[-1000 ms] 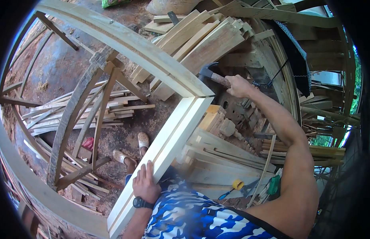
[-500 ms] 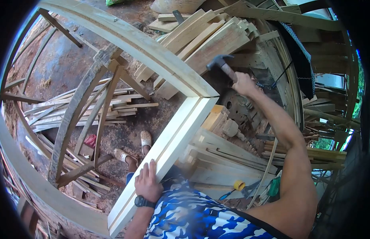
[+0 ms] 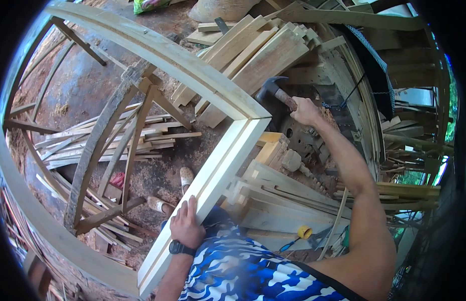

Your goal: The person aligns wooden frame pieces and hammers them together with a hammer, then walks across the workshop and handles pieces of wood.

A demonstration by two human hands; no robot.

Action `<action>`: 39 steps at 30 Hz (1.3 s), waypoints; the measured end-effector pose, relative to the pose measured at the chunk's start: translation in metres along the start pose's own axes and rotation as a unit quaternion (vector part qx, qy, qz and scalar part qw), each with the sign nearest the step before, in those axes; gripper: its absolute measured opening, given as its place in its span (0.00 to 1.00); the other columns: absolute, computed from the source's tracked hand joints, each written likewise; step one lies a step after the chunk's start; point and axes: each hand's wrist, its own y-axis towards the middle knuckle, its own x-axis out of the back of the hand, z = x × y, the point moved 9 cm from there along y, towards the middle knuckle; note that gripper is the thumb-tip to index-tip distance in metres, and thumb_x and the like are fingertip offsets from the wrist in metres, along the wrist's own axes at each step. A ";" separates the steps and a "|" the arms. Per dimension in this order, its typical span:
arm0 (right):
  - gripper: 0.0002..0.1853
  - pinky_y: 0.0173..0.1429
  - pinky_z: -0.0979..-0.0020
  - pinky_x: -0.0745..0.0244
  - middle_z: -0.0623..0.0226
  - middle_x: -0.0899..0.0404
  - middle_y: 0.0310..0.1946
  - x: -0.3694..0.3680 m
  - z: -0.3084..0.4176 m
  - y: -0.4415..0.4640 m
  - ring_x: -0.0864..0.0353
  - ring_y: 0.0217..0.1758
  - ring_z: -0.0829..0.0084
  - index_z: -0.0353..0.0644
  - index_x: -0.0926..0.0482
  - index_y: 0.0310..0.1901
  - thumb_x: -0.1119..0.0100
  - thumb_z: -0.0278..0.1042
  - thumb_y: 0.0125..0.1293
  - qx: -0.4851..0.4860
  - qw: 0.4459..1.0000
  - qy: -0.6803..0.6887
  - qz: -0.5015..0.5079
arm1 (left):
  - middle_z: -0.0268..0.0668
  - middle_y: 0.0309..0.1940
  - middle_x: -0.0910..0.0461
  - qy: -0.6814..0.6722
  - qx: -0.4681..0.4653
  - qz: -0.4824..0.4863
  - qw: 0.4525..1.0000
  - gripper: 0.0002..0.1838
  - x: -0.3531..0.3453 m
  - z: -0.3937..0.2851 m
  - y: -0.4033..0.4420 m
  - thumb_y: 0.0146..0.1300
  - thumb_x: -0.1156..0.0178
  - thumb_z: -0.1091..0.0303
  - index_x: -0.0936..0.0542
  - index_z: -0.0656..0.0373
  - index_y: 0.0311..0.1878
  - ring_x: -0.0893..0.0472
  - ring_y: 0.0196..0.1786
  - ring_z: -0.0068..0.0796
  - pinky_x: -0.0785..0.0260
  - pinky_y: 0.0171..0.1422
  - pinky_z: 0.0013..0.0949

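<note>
My right hand (image 3: 305, 111) is closed around the handle of a hammer (image 3: 272, 89), whose dark head hangs just right of the upper corner of a wooden frame (image 3: 213, 175). A thin gap separates the hammer head from that corner. My left hand (image 3: 186, 226) lies on the frame's pale near board, its fingers over the top face and a watch on the wrist. A groove runs along the board. The long grooved side of the frame meets it at the corner.
A rough trestle (image 3: 100, 145) stands inside the frame. Thin strips (image 3: 157, 143) lie on the dirt floor. Stacked boards (image 3: 265, 60) are beyond the corner. Near my right arm are more boards (image 3: 273, 215), a yellow tape roll (image 3: 304, 232) and an open black umbrella (image 3: 368, 75).
The hammer has swung up and away from the corner, then back down to the left beside it. My left hand stays on the board.
</note>
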 end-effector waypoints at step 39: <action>0.40 0.62 0.54 0.31 0.49 0.24 0.54 -0.349 0.119 -0.448 0.25 0.58 0.50 0.41 0.34 0.62 0.29 0.48 0.50 -0.322 0.930 0.027 -0.178 | 0.44 0.39 0.17 -0.270 0.150 -0.462 0.831 0.23 0.070 0.290 -0.508 0.58 0.36 0.74 0.25 0.67 0.57 0.16 0.37 0.33 0.23 0.43 0.33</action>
